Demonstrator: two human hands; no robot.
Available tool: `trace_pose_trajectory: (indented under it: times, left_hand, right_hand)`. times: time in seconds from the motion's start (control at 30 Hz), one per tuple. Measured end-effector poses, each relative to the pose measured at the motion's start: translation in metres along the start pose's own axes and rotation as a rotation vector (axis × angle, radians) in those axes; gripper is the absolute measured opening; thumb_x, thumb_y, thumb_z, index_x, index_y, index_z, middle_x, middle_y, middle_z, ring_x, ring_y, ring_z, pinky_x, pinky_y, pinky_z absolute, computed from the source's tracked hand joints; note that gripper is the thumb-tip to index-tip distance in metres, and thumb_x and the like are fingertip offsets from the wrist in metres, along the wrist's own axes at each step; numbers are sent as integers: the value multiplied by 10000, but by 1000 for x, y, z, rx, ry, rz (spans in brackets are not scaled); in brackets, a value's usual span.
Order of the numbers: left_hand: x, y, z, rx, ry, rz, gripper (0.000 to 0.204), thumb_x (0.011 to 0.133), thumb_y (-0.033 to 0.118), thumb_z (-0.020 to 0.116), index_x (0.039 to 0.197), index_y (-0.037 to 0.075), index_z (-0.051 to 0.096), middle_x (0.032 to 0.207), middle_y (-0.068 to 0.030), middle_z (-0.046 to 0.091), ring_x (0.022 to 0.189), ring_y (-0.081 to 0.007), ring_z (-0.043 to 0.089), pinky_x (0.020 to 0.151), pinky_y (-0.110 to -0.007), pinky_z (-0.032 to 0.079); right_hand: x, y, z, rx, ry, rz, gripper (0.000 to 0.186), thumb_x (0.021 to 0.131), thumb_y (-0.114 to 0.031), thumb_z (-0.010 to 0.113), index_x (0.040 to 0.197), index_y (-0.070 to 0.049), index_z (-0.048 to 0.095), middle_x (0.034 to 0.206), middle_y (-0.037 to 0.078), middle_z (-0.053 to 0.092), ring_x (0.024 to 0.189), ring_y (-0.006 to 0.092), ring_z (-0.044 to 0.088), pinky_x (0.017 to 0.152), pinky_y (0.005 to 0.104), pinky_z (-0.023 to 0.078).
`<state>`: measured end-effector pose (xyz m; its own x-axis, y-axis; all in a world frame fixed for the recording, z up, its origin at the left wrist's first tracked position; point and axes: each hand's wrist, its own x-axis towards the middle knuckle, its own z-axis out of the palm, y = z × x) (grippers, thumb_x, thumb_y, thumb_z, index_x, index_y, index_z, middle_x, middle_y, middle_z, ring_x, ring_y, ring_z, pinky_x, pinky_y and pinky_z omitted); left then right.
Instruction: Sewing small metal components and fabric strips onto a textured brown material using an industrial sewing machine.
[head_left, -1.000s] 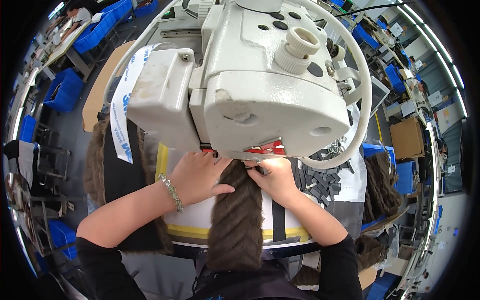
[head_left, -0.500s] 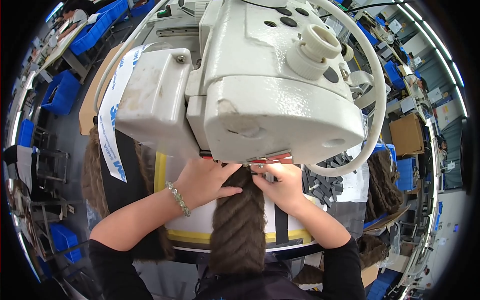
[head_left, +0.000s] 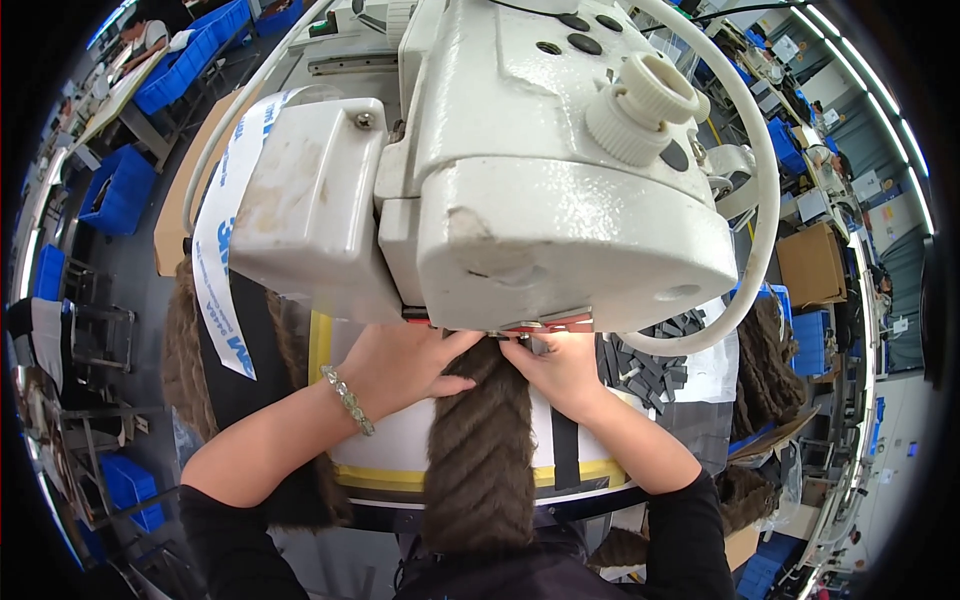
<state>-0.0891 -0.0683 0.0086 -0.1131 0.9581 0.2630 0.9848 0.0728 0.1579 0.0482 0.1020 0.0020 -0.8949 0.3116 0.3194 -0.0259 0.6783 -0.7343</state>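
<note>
A long brown fur strip (head_left: 481, 460) with a chevron pattern runs from near my body up under the head of a white sewing machine (head_left: 570, 220). My left hand (head_left: 408, 362), with a beaded bracelet at the wrist, grips the strip's left edge, its thumb lying across the fur. On the right edge, close below the machine head, my right hand (head_left: 560, 370) pinches the strip between thumb and fingers. Some of my fingertips and the stitching point are hidden by the machine. A small red part (head_left: 550, 325) shows at the head's lower edge.
Small dark pieces (head_left: 650, 365) lie in a pile right of my right hand. Black material with fur edging (head_left: 245, 370) lies at left, under a hanging white tape (head_left: 222, 290). More fur (head_left: 768, 370) is heaped at right. A curved white tube (head_left: 765, 200) bends around the machine.
My left thumb has shifted slightly left and down on the fur. My right fingers have adjusted a little at the strip's edge. The whole view has shifted slightly.
</note>
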Motion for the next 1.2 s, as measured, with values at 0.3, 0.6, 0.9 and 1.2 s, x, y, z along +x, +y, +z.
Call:
trace_pose_trajectory:
  times: [0.3,0.6,0.9,1.2]
  left_hand:
    - [-4,-14,-13,-79,-167,-21,612,826,508,630,1360,244,489,945,-51,684,811,-237,676,701,-373,527]
    - [-1,-21,6,-143,78,87,626,849,576,568,1352,211,491,851,-73,682,792,-256,671,701,-369,521]
    - [-4,-11,6,-84,-36,-17,618,850,590,554,1284,149,544,857,-73,682,775,-252,665,708,-372,526]
    - [-8,-24,13,-268,-215,-132,578,860,607,558,993,51,647,716,-96,649,648,-274,641,585,-346,520]
  right_hand:
    - [3,-11,-2,-28,-95,129,185,785,-62,733,967,-37,715,942,98,720,874,220,691,795,306,513]
    - [2,-9,-1,-15,-131,124,210,806,-75,699,1008,-23,674,919,144,687,859,314,658,746,359,512]
    - [4,-6,-3,-130,-111,-43,187,778,-79,732,959,-53,693,872,86,685,771,274,663,698,354,514]
    - [4,-6,-3,-318,-44,-294,207,735,-56,742,934,-84,697,879,65,678,804,264,656,719,381,509]
